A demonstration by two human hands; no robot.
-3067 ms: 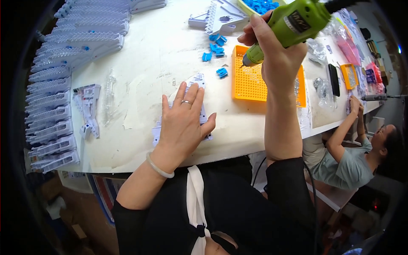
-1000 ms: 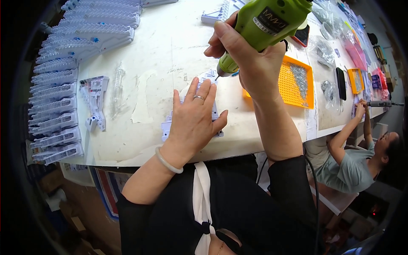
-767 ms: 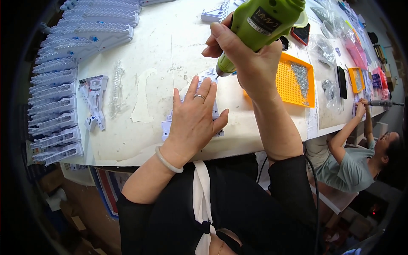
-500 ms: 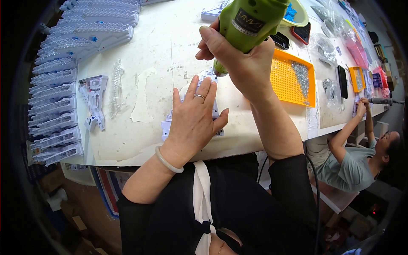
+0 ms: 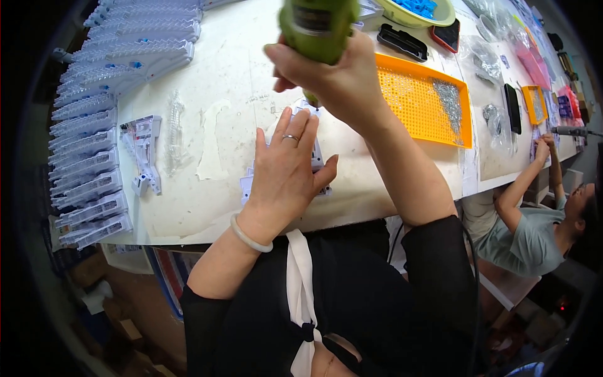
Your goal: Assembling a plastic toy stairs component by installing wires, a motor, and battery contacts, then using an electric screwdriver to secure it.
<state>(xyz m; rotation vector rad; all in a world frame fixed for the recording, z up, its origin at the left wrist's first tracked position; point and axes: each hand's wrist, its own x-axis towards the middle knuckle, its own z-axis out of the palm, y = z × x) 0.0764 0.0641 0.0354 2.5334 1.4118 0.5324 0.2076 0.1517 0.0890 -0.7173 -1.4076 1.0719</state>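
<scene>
My left hand [image 5: 282, 160] lies flat with its fingers stretched out over a white plastic part [image 5: 245, 188], which rests on the table near its front edge. Most of that part is hidden beneath the palm and fingers. In my right hand [image 5: 352, 81] is a green electric screwdriver [image 5: 317, 28], gripped around its body and pointing downward. Its tip is just beyond my left fingertips, over the far end of the part. Whether the tip touches a screw there I cannot tell.
Stacked white plastic parts [image 5: 88, 169] line the left side, near a single part [image 5: 148, 151] and a clear plastic strip [image 5: 174, 135]. An orange basket [image 5: 467, 119] of screws, a black tray [image 5: 402, 43] and a bowl [image 5: 447, 14] of blue pieces are on the right. A co-worker [image 5: 527, 232] sits farther right.
The screwdriver and my right hand have shifted left and slightly up in the picture. My left hand stays on the part. The view has turned slightly.
</scene>
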